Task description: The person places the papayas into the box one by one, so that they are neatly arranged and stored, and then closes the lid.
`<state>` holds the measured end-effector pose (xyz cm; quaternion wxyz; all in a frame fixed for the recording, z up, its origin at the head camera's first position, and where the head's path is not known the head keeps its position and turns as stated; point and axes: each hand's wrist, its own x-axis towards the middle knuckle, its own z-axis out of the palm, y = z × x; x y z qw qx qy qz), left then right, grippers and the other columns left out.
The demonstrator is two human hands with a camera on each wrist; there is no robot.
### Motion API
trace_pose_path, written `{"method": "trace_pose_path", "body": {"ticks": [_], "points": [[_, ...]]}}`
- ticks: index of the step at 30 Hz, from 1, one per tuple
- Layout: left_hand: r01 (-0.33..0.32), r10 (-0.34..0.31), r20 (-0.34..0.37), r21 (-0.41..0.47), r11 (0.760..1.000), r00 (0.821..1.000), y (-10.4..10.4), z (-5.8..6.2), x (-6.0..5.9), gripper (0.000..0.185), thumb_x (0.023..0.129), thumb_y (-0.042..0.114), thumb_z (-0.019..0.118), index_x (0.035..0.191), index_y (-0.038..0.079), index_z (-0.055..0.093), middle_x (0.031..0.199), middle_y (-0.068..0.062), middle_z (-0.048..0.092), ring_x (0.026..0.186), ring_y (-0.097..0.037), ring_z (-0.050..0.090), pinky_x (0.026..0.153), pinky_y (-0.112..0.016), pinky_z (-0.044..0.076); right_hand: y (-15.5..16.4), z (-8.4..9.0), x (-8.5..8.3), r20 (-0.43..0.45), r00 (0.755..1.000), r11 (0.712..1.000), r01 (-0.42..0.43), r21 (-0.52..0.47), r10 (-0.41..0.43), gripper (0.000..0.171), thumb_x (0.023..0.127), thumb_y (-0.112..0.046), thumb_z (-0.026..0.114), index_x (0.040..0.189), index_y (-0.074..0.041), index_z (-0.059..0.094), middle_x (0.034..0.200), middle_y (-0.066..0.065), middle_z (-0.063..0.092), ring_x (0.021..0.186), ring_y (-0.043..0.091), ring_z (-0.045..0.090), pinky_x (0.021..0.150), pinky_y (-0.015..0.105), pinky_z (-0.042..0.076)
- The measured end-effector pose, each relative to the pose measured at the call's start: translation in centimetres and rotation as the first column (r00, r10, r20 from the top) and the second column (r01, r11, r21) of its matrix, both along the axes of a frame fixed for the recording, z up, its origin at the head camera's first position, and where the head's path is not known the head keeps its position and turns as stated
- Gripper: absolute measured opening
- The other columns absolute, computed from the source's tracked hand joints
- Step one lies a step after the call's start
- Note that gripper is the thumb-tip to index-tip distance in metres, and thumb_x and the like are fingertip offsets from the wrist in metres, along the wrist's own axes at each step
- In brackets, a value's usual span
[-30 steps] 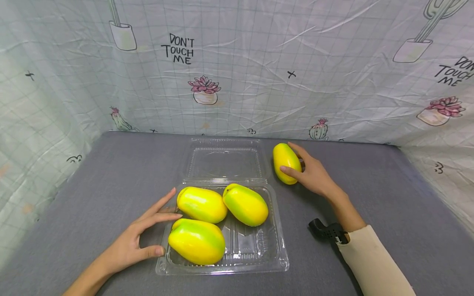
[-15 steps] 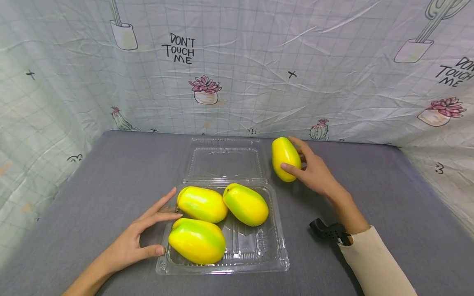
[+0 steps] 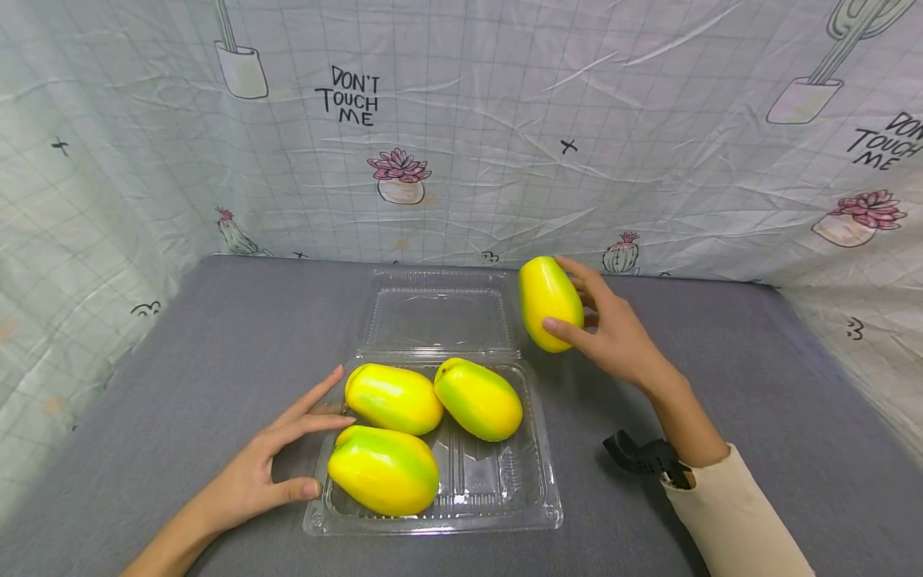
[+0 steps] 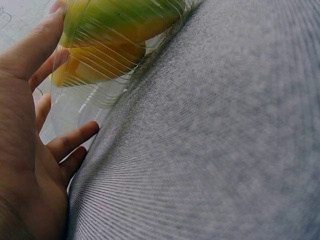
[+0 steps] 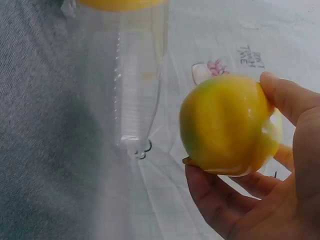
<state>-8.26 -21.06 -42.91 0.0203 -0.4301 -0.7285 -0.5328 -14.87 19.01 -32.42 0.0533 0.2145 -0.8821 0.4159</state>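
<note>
A clear plastic clamshell box [image 3: 505, 513] lies open on the grey cloth, its lid [image 3: 436, 316] folded back. Three yellow-green mangoes [image 3: 392, 398] lie in its tray. My right hand [image 3: 609, 332] grips a fourth mango [image 3: 550, 303] and holds it just off the cloth, right of the lid; the right wrist view shows that mango [image 5: 227, 125] cupped between thumb and fingers. My left hand [image 3: 270, 461] rests on the cloth with straight fingers touching the tray's left wall, and the left wrist view shows its fingers [image 4: 70, 142] against the tray wall [image 4: 107, 87].
A grey cloth [image 3: 180, 361] covers the table. A printed sheet with cactus drawings [image 3: 461, 128] walls in the back and both sides. A black wrist strap [image 3: 645, 457] sits on my right forearm.
My right hand has lifted the fourth mango off the cloth and carried it slightly up and left toward the lid. The left hand and the box have not moved.
</note>
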Motion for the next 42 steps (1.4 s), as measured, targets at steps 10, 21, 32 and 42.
{"method": "trace_pose_path", "body": {"ticks": [10,21,32,42], "points": [[-0.006,0.006,-0.001,-0.005,1.0,1.0,0.0,0.0,0.1,0.058,0.073,0.011,0.07,0.124,-0.003,0.047,0.143,-0.027,0.01,0.13,-0.04,0.013,0.103,-0.02,0.016,-0.7,1.0,0.8,-0.083,0.995,0.998,-0.057,-0.027,0.054,0.068,0.081,-0.01,0.064,0.138,-0.018,0.028,0.118,0.009,0.049,0.103,0.021,0.051,0.084,0.042,0.044],[0.005,-0.005,-0.008,0.006,1.0,1.0,0.1,0.2,0.1,0.058,0.075,0.016,0.07,0.124,-0.004,0.047,0.143,-0.028,0.01,0.125,-0.04,0.025,0.103,-0.022,0.018,-1.2,1.7,1.6,-0.095,0.989,0.994,-0.111,-0.009,0.11,0.069,0.081,-0.011,0.065,0.138,-0.018,0.027,0.117,0.006,0.05,0.099,0.018,0.052,0.084,0.039,0.044],[0.003,-0.003,-0.021,0.006,1.0,1.0,0.2,0.2,0.0,0.058,0.073,0.014,0.071,0.123,-0.005,0.047,0.142,-0.028,0.01,0.125,-0.038,0.027,0.103,-0.023,0.019,-1.7,2.1,2.0,-0.119,0.98,0.987,-0.163,-0.005,0.161,0.07,0.079,-0.007,0.065,0.138,-0.015,0.028,0.117,0.007,0.052,0.097,0.016,0.054,0.083,0.038,0.045],[-0.004,0.004,-0.014,-0.002,1.0,1.0,0.3,0.5,0.1,0.057,0.074,0.016,0.071,0.123,-0.004,0.048,0.142,-0.028,0.012,0.129,-0.04,0.014,0.103,-0.021,0.016,-2.0,2.2,2.3,-0.109,0.974,0.979,-0.202,-0.008,0.2,0.072,0.079,-0.006,0.065,0.139,-0.014,0.027,0.121,0.006,0.05,0.101,0.016,0.053,0.085,0.035,0.045]]}}
